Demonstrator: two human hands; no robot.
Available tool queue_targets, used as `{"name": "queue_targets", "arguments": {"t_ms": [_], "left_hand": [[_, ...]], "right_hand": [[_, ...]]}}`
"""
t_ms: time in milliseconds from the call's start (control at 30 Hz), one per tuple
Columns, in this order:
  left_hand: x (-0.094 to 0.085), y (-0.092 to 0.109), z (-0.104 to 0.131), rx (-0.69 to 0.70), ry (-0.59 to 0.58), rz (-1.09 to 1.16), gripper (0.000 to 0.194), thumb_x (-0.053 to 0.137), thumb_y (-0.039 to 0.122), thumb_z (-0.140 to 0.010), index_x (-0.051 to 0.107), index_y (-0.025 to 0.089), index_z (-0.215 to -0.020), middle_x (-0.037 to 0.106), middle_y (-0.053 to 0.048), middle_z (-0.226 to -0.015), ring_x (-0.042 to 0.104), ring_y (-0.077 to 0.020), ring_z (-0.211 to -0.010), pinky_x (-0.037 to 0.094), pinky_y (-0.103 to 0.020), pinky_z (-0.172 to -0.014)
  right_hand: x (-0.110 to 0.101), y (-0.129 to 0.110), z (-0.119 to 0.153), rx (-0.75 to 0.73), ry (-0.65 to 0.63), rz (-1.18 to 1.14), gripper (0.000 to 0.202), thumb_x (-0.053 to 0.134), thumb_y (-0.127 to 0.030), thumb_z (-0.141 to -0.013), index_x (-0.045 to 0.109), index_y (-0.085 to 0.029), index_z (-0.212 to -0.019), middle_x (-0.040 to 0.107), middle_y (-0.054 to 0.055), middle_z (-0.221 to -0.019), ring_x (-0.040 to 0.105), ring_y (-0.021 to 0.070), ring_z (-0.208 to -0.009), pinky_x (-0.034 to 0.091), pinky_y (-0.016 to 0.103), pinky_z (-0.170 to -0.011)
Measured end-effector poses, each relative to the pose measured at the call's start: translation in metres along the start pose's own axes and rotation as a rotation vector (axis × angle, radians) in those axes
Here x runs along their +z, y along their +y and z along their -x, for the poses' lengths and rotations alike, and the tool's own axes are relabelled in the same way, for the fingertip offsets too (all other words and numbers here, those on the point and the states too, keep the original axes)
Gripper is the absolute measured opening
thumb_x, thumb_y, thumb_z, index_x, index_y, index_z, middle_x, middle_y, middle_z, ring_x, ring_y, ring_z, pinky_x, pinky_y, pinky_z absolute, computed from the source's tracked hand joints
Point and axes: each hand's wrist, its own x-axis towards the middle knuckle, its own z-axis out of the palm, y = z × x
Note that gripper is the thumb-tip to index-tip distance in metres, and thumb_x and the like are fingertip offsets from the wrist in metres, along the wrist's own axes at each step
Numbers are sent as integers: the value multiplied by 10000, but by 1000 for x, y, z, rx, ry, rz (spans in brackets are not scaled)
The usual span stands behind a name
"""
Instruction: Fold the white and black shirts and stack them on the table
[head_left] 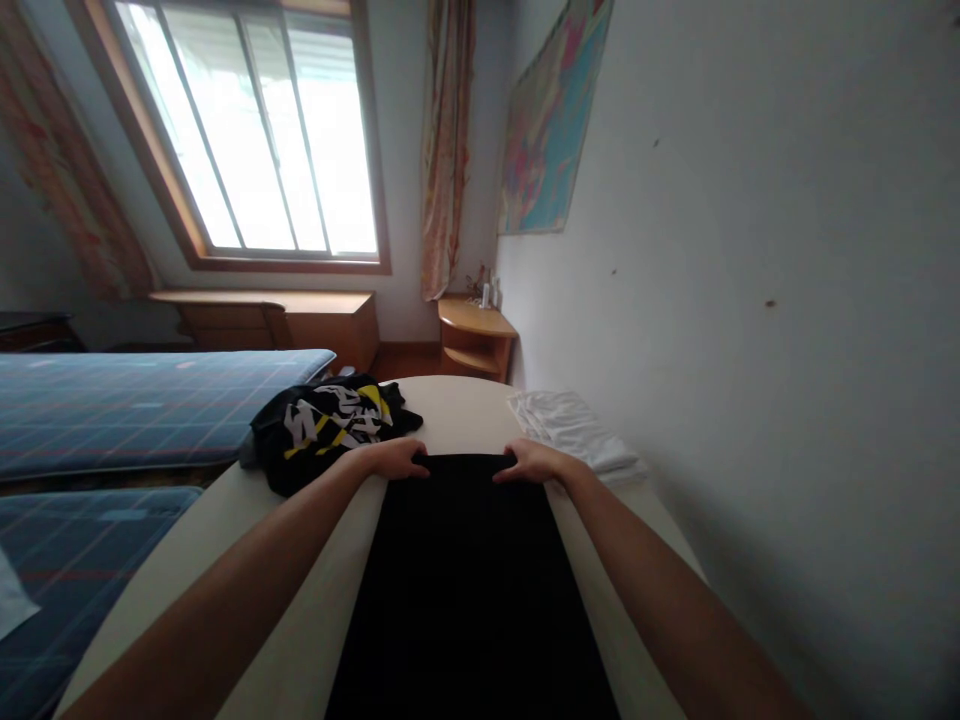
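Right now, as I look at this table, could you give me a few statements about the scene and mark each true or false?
1. The left hand holds the black cloth at its far edge. True.
2. The right hand is off the black cloth. False: it holds the far edge too.
3. A white cloth lies on the table, on the side nearer the right-hand wall. True.
4. The black-and-yellow bundle lies to the right of the black cloth. False: it lies to the left.
5. The window is dark. False: bright light shows through it.
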Motion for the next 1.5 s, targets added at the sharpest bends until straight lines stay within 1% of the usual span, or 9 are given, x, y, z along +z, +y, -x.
{"name": "queue_targets", "arguments": {"t_ms": [133, 233, 500, 633, 800, 1033, 1167, 1333, 1500], "left_hand": [[-7, -3, 3, 49, 0, 22, 304, 658, 376, -819, 706, 164, -1033, 747, -36, -947, 687, -212, -880, 502, -254, -758], [-15, -4, 3, 79, 36, 23, 274, 691, 323, -785, 715, 185, -1019, 749, -17, -966, 692, -204, -892, 506, -243, -785], [-43, 11, 10, 20, 395, -45, 375, 579, 274, -878, 638, 174, -1236, 693, -107, -1200, 636, -285, -1119, 457, -367, -988], [-49, 21, 30, 50, 449, -52, 335, 591, 307, -883, 666, 207, -1193, 712, -68, -1166, 644, -266, -1099, 471, -345, -972], [-46, 35, 77, 177, 518, -7, 325, 611, 350, -866, 672, 204, -1150, 720, -53, -1126, 659, -242, -1034, 477, -345, -962], [-22, 64, 154, 317, 582, -24, 197, 595, 271, -888, 638, 250, -1079, 690, -8, -1048, 647, -194, -973, 486, -301, -879], [5, 70, 185, 441, 588, -72, 341, 572, 110, -832, 587, 261, -1137, 660, -15, -1091, 626, -185, -1003, 479, -297, -890], [40, 73, 208, 515, 480, -133, 488, 569, 41, -766, 543, 277, -1192, 639, -28, -1087, 607, -206, -968, 487, -329, -856], [64, 75, 212, 493, 379, -170, 562, 588, 13, -717, 526, 272, -1212, 628, -34, -1115, 594, -228, -971, 482, -365, -862]], "right_hand": [[-7, 8, 2, -26, -8, -32, 558, 837, -425, -654, 704, -154, -1124, 723, 111, -1117, 665, 257, -976, 504, 290, -779], [-12, 10, 0, -80, 14, -70, 392, 808, -397, -699, 740, -165, -1007, 752, 55, -976, 683, 216, -891, 505, 263, -746], [-30, 4, -2, -73, 372, -34, 391, 731, -341, -835, 666, -160, -1175, 703, 117, -1164, 629, 260, -1084, 444, 339, -926], [-42, -5, 25, -154, 433, 35, 345, 738, -380, -836, 697, -172, -1109, 733, 97, -1057, 660, 254, -986, 461, 330, -868], [-46, -24, 78, -291, 478, 79, 292, 714, -361, -853, 703, -202, -1098, 738, 70, -1035, 666, 240, -949, 466, 335, -858], [-28, -54, 156, -398, 538, 177, 205, 683, -278, -864, 681, -234, -1064, 723, 42, -975, 657, 228, -947, 433, 384, -937], [0, -64, 192, -501, 521, 229, 327, 676, -137, -808, 637, -227, -1120, 689, 37, -994, 631, 216, -959, 396, 404, -976], [39, -62, 215, -554, 455, 289, 457, 691, -82, -738, 592, -222, -1161, 654, 50, -1022, 596, 230, -934, 416, 417, -922], [66, -53, 221, -592, 451, 272, 527, 665, -50, -736, 560, -223, -1223, 649, 59, -1075, 580, 228, -949, 431, 400, -895]]}}
